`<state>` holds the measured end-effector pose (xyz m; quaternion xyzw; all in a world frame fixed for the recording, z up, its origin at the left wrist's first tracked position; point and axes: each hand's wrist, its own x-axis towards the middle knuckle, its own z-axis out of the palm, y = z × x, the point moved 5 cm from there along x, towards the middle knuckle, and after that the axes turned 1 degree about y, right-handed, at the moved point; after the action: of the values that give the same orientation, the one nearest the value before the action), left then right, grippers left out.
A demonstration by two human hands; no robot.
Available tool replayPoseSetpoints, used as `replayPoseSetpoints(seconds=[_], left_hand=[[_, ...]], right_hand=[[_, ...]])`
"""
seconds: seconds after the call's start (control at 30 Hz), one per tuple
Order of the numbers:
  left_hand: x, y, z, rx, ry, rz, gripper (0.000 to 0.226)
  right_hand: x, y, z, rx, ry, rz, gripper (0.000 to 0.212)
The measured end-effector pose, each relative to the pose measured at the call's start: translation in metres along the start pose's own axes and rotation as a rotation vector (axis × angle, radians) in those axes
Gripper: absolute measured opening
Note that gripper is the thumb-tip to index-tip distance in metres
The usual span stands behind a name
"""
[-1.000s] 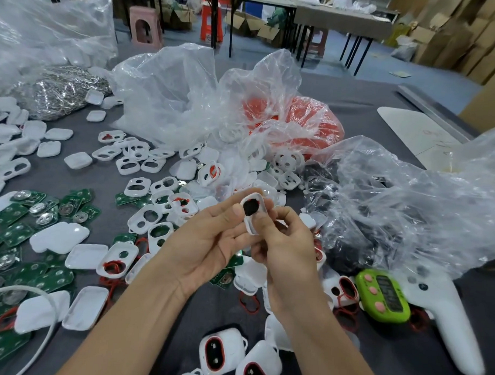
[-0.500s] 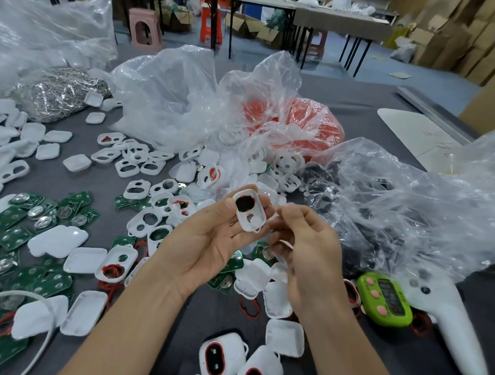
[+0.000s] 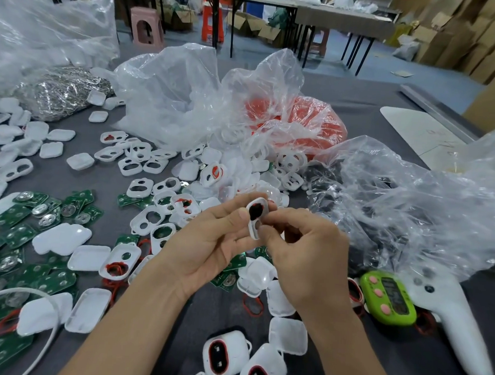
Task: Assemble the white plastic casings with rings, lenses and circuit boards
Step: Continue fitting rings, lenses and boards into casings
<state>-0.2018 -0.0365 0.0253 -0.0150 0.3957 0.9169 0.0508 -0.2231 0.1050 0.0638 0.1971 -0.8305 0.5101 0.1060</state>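
Left hand (image 3: 210, 242) pinches a white casing (image 3: 254, 230) with a dark lens (image 3: 256, 211), right hand (image 3: 308, 254) pinching its side.

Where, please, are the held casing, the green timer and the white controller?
casing (image 3: 255, 213), head view, dark lens in its opening.
timer (image 3: 392, 297), head view, its screen.
controller (image 3: 460, 329), head view, its handle.

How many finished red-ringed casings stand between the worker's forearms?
2. The left casing stands whole in view; the right casing beside it is cropped by the frame's bottom. More may be hidden below.
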Motion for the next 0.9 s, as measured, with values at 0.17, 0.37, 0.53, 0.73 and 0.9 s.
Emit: replayPoseSetpoints(seconds=[0.17, 0.37, 0.53, 0.73, 0.9], left_hand=[[0.000, 0.000, 0.001, -0.019, -0.033, -0.005, 0.051], [0.002, -0.001, 0.003, -0.041, -0.043, -0.001, 0.038], [0.002, -0.002, 0.004, -0.050, -0.013, 0.000, 0.030], [0.000, -0.002, 0.003, -0.070, -0.013, -0.015, 0.027], [0.000, -0.002, 0.003, -0.044, -0.022, -0.034, 0.032]], right_hand=[[0.005, 0.009, 0.001, 0.116, -0.032, 0.126, 0.015], [0.006, 0.013, 0.005, 0.396, -0.024, 0.247, 0.018], [0.001, 0.014, 0.010, 0.364, 0.036, 0.241, 0.014], [0.003, 0.012, 0.011, 0.261, 0.008, 0.164, 0.015], [0.002, 0.009, 0.010, 0.092, 0.016, 0.084, 0.020]])
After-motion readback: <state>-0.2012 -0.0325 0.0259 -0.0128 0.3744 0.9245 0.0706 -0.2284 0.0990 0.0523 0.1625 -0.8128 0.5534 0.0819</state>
